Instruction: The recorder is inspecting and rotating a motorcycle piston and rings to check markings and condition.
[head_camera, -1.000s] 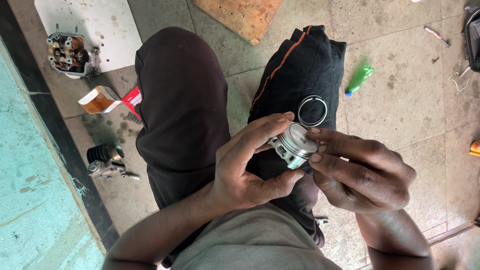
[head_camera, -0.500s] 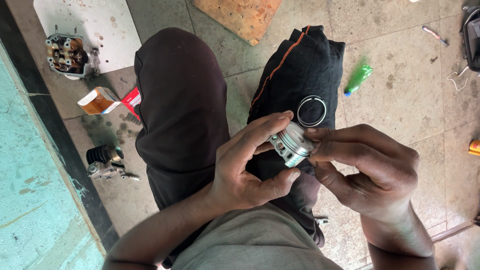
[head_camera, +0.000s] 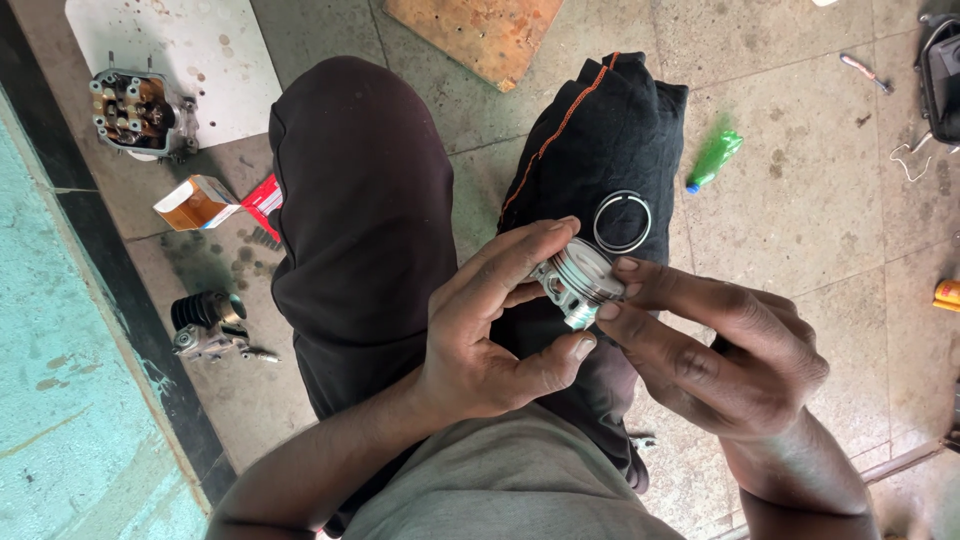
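Both hands grip one small metal piston (head_camera: 578, 280): left hand (head_camera: 490, 335) pinches it steady, right hand (head_camera: 715, 345) fingers press its grooves; a thin ring (head_camera: 622, 221) rests on the knee.

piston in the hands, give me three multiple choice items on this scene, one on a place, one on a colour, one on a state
1. Where does the loose thin ring lie?
A. on the dark cloth over the knee
B. on the white board
C. inside the orange box

2. What colour is the small bottle on the floor?
A. red
B. green
C. white

3. How is the piston held?
A. left hand only
B. lying on the floor
C. between both hands, right hand too

Answers: 1 A, the ring rests on the cloth beside the piston. 2 B, its body is green. 3 C, fingers of both hands touch it.
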